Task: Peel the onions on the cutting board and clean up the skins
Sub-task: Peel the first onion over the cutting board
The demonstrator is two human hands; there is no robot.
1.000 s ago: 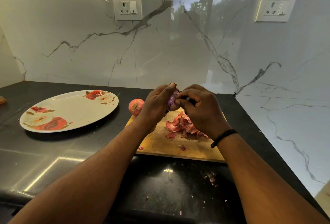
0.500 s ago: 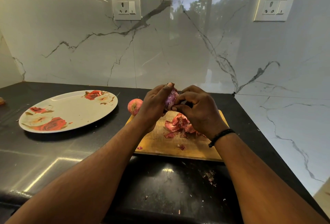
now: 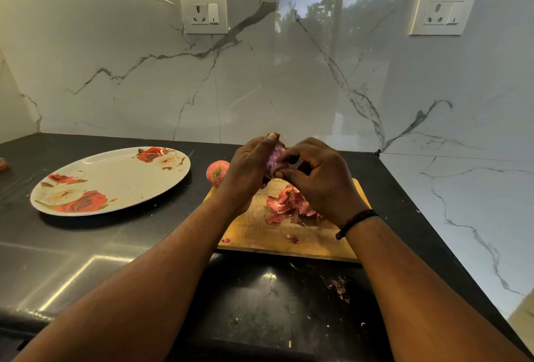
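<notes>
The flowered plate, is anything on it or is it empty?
Empty: the flowered plate shows only its rose pattern and specks; the skins lie on the cutting board.

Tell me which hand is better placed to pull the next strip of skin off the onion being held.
The right hand: its fingertips already pinch at the purple onion, while the left hand cradles it above the cutting board.

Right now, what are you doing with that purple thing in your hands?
A person is peeling an onion. The left hand holds it above the cutting board while the right hand picks at its skin. A pile of peeled skins lies on the board. Another onion, unpeeled, waits at the board's far left corner, and a flowered plate sits to the left.
</notes>
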